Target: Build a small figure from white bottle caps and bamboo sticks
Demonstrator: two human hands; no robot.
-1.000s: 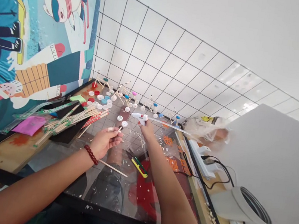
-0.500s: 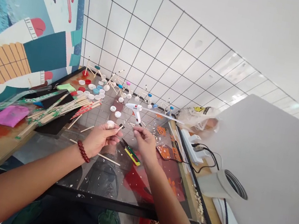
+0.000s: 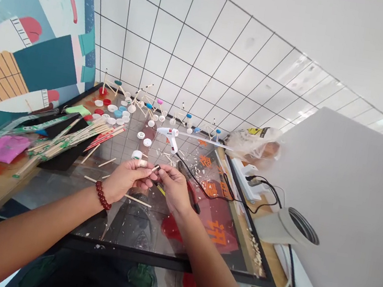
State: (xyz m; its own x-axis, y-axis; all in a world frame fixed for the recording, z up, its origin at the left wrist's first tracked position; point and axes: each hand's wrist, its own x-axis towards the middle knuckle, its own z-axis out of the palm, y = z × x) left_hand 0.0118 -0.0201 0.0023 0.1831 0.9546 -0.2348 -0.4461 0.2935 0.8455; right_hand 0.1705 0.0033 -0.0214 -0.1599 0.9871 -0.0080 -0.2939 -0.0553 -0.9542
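Note:
Both of my hands meet over the middle of the glass-topped table. Between thumb and fingers, my left hand [image 3: 127, 175] pinches a short piece of wooden stick [image 3: 155, 169]. My right hand [image 3: 174, 188] is closed at the stick's far end, its fingertips on a small black piece [image 3: 158, 168]; fingers cover most of it. Under the hands, only a bit of the yellow-handled snips [image 3: 161, 190] shows. A white glue gun [image 3: 169, 134] with a clear glue stick lies just beyond them. White bottle caps [image 3: 147, 142] sit close by the left fingers.
Bundled wooden sticks [image 3: 64, 140] and a pink packet [image 3: 5, 149] lie at left. Small stick-and-cap figures [image 3: 188, 116] line the back, before a wire grid. At right are a power strip [image 3: 249, 179], a black cord [image 3: 210, 196] and a grey-white cylindrical container [image 3: 285, 228].
My right hand has moved left and now touches the piece in my left hand. The snips have become mostly hidden beneath the hands. The view has shifted slightly.

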